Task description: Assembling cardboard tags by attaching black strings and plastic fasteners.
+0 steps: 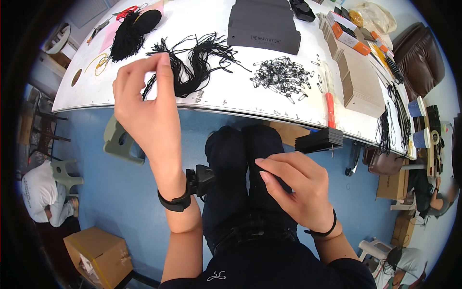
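1. The left hand (143,106) is raised to the left of the heap of small black metal safety pins (281,77), fingers curled and the thumb close against the fingertips; I cannot tell whether a strand is pinched there.
2. The right hand (303,188) is on the near side of the pin heap, over the dark trousers (226,149) — loosely curled, forefinger and thumb tips near each other but apart. Anything thin and black between them would be lost against the cloth, so I cannot tell what it has.
3. The loose bundle of thin black cords (195,72) lies on the white desk (240,96) left of the pin heap, behind the left hand in this view. Its strands are tangled and unsorted, so plenty seems left to work through.
4. Farther left of the heap is a thick black tassel-like bunch of cord (127,41); whether it is finished or raw stock is unclear.
5. The pins themselves lie loose, and the flat dark-grey card sheets (262,29) beyond them carry no cord that I can see.
6. Right of the heap, more thin black strands (383,130) hang over the desk edge — possibly a set-aside portion, though no finished count can be judged.
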Motion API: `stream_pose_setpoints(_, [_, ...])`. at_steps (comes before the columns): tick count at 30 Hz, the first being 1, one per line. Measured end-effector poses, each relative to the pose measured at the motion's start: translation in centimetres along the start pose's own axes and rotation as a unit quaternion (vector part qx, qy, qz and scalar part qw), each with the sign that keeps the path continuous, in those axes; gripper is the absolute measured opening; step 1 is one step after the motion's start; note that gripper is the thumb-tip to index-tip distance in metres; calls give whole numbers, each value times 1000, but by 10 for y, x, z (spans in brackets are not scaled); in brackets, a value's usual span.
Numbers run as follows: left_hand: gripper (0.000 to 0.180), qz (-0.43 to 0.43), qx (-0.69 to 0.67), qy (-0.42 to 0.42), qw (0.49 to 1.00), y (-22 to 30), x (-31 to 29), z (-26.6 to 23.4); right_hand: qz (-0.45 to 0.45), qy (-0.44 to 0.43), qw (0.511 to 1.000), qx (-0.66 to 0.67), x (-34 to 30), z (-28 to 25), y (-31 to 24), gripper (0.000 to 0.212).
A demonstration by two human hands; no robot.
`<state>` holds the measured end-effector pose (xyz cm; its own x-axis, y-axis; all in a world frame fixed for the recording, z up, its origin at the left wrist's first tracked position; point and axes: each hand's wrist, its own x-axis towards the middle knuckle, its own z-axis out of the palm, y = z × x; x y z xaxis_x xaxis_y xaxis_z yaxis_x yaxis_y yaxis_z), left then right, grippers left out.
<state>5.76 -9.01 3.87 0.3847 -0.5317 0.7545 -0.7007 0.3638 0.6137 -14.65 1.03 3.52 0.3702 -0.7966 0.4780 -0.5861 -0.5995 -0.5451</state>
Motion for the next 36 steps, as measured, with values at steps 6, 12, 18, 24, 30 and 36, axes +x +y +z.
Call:
stream_pose_setpoints(6, [15,-109,-303,-92,942,9,1,4,72,14,995,66,1,6,-2,29])
stream_pose_setpoints(12, [11,-120,-182,-23,976,5,5,-2,63,-5,996,70,1,11,-2,27])
stream_pose_setpoints(18, [8,-56,-135,-36,989,5,-1,-5,43,-4,997,67,1,14,0,25])
stream_pose_setpoints(24, [12,-154,-299,-121,934,8,-19,-4,63,-6,993,100,4,17,2,28])
stream_pose_setpoints(30, [9,-91,-283,-150,943,8,-41,-11,100,51,968,226,24,34,-1,49])
stream_pose_setpoints(36, [7,-6,-240,-140,961,6,-60,-10,5,101,980,171,48,61,9,51])
